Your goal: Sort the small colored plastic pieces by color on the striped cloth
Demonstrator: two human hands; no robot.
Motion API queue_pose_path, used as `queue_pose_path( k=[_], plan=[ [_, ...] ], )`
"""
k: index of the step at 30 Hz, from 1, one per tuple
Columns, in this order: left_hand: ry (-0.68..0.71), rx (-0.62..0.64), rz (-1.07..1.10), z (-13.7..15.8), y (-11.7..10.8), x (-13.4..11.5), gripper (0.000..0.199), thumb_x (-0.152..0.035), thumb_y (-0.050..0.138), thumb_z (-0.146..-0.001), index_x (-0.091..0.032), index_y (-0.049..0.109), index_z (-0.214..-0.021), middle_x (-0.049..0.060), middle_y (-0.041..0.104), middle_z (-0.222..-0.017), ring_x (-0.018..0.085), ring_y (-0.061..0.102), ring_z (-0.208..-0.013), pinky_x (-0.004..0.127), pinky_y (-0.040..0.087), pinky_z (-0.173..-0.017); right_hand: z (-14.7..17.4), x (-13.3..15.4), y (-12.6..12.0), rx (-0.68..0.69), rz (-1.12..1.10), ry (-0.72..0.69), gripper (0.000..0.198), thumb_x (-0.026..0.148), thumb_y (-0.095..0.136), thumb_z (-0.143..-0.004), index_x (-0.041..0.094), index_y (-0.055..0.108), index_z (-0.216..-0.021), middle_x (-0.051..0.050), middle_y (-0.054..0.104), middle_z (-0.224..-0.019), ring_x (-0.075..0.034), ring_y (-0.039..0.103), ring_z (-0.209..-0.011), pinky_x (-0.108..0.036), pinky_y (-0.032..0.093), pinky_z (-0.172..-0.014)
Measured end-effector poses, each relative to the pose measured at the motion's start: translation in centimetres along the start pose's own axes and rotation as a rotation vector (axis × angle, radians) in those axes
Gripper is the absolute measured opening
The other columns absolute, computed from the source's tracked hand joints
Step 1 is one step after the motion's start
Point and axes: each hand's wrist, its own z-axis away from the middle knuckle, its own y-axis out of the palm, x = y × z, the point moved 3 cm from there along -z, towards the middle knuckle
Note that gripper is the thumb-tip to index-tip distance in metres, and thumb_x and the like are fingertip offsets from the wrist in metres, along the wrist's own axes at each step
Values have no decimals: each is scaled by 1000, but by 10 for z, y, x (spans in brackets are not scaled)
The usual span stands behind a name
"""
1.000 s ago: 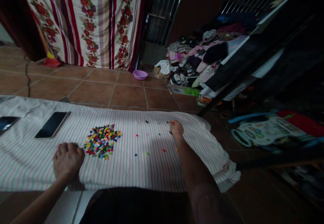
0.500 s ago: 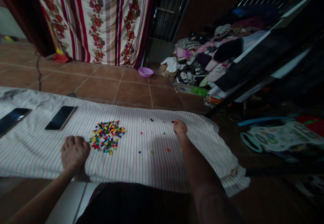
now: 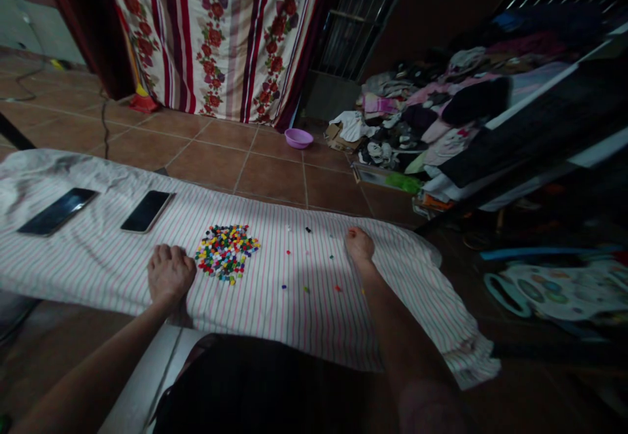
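Head view, reading it off my feed: left hand [image 3: 171, 271] palm-down on the striped cloth [image 3: 267, 309] over the table, just beside the pile of coloured pieces [image 3: 226, 253]; palm hidden, so I can't tell if that grip is wide or narrow. Right hand [image 3: 360, 244] sits at the far-right end of the rows, fingers bunched, grip narrow; can't tell whether a piece is in it. Loose pieces I count between pile and right hand, set apart: a black piece [image 3: 308, 230] in the far row, a red piece [image 3: 288, 252] and a green piece [image 3: 331, 257] in the middle, then a blue piece [image 3: 284, 287], lime piece [image 3: 306, 289] and orange piece [image 3: 338, 288] in the near row. Yellow piece [image 3: 364, 291] right by the right forearm. Two dark-screened phones, near phone [image 3: 147, 211] and far phone [image 3: 57, 212], lie left of the pile. Purple basin [image 3: 299, 138] on the tiled floor [image 3: 275, 175] beyond.
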Motion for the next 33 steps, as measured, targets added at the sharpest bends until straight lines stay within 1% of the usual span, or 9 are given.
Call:
queue_pose_path(
  k=[3,7,9,11,16,20,25,30,33],
  plan=[
    [-3,4,-1,0,0,1,33,-30,34,-86,-11,58,-98,17,56,-107,32,46,-119,41,37,-95,14,31,5,-35,-84,-88,31,17,47,-85,16,71,-105,-11,71,-98,-20,64,-85,-28,44,-75],
    [-2,-8,8,0,0,1,33,-30,35,-86,-11,58,-97,18,56,-107,32,46,-119,42,37,-96,44,80,19,-37,-260,-288,28,17,48,-82,18,72,-96,-8,70,-93,-18,62,-81,-27,46,-75],
    [-2,-17,21,1,0,1,33,-30,35,-86,-11,59,-97,18,56,-108,33,45,-120,42,36,-97,62,102,29,-4,-332,-374,29,16,47,-81,20,72,-95,-7,69,-92,-18,62,-82,-28,47,-77],
    [-5,-12,36,1,-1,2,33,-30,35,-86,-11,59,-98,19,56,-108,33,45,-120,43,36,-97,81,122,39,43,-390,-452,28,16,47,-83,20,72,-95,-7,69,-94,-18,63,-87,-28,47,-81],
    [-22,6,73,0,-2,1,36,-31,34,-86,-10,59,-101,20,56,-113,34,44,-124,43,36,-97,123,160,61,192,-429,-538,26,12,50,-85,23,72,-94,-4,68,-96,-16,62,-89,-27,47,-84],
    [-20,-2,67,0,0,2,37,-32,33,-86,-9,59,-100,20,56,-112,34,44,-124,43,36,-97,145,179,68,260,-397,-552,25,10,52,-86,23,72,-94,-3,67,-95,-14,61,-88,-24,46,-83],
    [-3,-9,76,1,2,3,38,-32,33,-86,-9,60,-101,20,56,-111,33,44,-122,43,35,-98,161,189,68,312,-312,-539,27,9,52,-86,24,70,-100,-3,65,-100,-15,60,-90,-24,45,-81],
    [-23,10,93,2,0,3,38,-31,36,-83,-9,60,-104,21,56,-113,34,42,-124,45,34,-98,168,193,66,318,-282,-516,26,9,52,-87,23,68,-102,-4,64,-104,-16,58,-96,-26,44,-86],
    [-14,7,84,3,-1,3,38,-31,36,-84,-9,60,-103,20,56,-111,33,45,-120,45,35,-97,173,197,67,304,-242,-488,27,8,49,-89,22,67,-104,-6,64,-104,-18,56,-100,-28,43,-91]
  ],
)
